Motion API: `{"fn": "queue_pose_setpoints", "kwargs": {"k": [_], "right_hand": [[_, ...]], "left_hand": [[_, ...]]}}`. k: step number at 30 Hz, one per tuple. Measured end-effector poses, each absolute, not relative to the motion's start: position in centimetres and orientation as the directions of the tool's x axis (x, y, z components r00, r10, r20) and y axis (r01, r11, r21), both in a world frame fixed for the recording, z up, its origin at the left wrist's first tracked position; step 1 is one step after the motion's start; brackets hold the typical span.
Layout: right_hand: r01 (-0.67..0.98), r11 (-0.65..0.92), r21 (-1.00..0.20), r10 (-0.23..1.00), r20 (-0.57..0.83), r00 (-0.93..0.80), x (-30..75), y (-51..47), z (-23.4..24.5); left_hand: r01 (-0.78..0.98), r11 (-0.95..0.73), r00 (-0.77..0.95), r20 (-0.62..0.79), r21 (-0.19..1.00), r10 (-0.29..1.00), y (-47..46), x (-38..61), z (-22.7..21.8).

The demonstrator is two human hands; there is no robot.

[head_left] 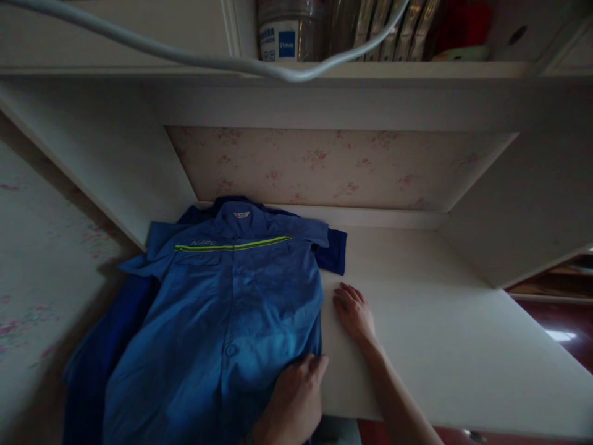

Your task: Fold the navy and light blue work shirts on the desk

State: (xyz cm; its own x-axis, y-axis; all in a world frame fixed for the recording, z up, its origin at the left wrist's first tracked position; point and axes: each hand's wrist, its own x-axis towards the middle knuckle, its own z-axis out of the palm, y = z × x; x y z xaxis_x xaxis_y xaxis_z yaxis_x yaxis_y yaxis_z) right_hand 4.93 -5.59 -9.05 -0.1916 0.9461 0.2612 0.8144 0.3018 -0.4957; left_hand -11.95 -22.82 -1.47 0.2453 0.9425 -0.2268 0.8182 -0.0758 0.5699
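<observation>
A blue short-sleeved work shirt lies front up on the white desk, its collar toward the back and a yellow-green stripe across the chest. Darker blue clothing shows beneath it at the right sleeve and along the left side. My left hand is closed at the shirt's right edge, low down, with its fingers curled on the cloth; the fingertips are partly hidden. Just right of the shirt, my right hand rests palm down on the desk, fingers loosely stretched and holding nothing.
White desk surface extends to the right, with side panels at both ends. Overhead, a shelf holds a clear labelled tub, upright cases and a red object. A pale cable hangs across in front of it.
</observation>
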Motion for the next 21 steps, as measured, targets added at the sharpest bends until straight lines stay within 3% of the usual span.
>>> {"fn": "queue_pose_setpoints", "kwargs": {"k": [4,8,11,13,15,17,21], "right_hand": [[0.687,0.153,-0.711,0.986,0.16,-0.054,5.0,-5.1,-8.7],[0.22,-0.068,-0.973,0.997,-0.058,0.053,3.9,-3.9,-6.4],[-0.17,-0.178,-0.969,0.984,-0.177,-0.02,1.3,-2.6,-3.5],[-0.305,-0.258,-0.917,0.965,-0.23,-0.124,-1.2,-1.5,-1.9],[-0.329,-0.316,-0.89,0.941,-0.248,-0.231,-3.9,-0.2,-1.2],[-0.245,-0.325,-0.913,0.927,-0.256,-0.274,-6.3,1.5,-1.2],[0.127,-0.243,-0.962,0.964,-0.254,-0.082,-8.9,5.2,-2.4]], "left_hand": [[0.61,-0.004,0.188,-0.14,0.792,0.972,-23.5,-14.1,-0.1],[0.333,0.06,0.04,-0.077,0.941,0.996,-25.0,-16.7,1.8],[0.12,0.145,-0.059,-0.139,0.982,0.989,-25.8,-18.9,3.8],[-0.006,0.206,-0.077,-0.206,0.979,0.976,-26.0,-20.1,4.6],[-0.136,0.283,-0.06,-0.293,0.949,0.954,-26.1,-20.9,4.5],[-0.249,0.361,-0.013,-0.376,0.899,0.927,-26.2,-21.6,3.4],[-0.303,0.466,0.135,-0.447,0.831,0.884,-26.6,-22.7,-0.1]]}}
